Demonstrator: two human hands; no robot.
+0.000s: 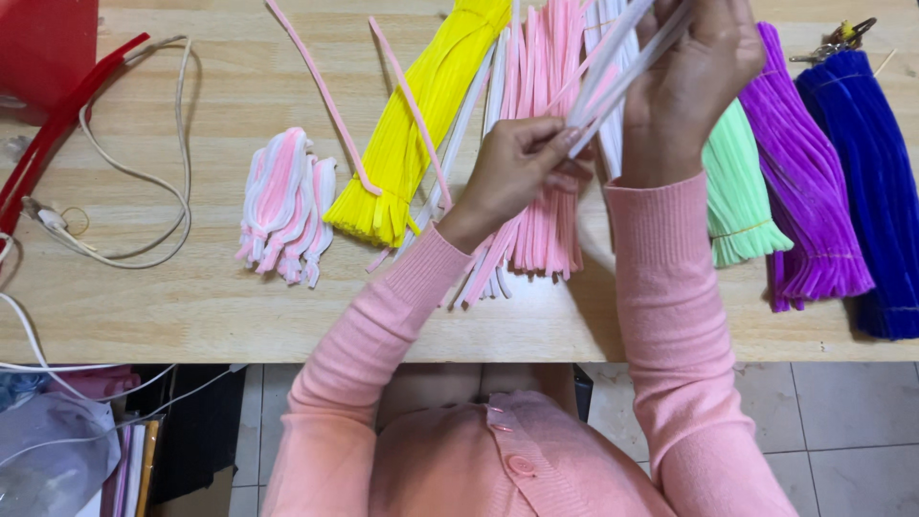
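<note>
Holding a few white and pink pipe cleaners above the counter, the right hand has its grip clenched round their upper length, while the left hand pinches their lower ends between fingertips. The held stems slant over the loose pink and white pile lying flat on the counter. Bundles lie alongside: yellow to the left, then green, purple and blue to the right; a small folded pink-and-white cluster sits apart at left.
</note>
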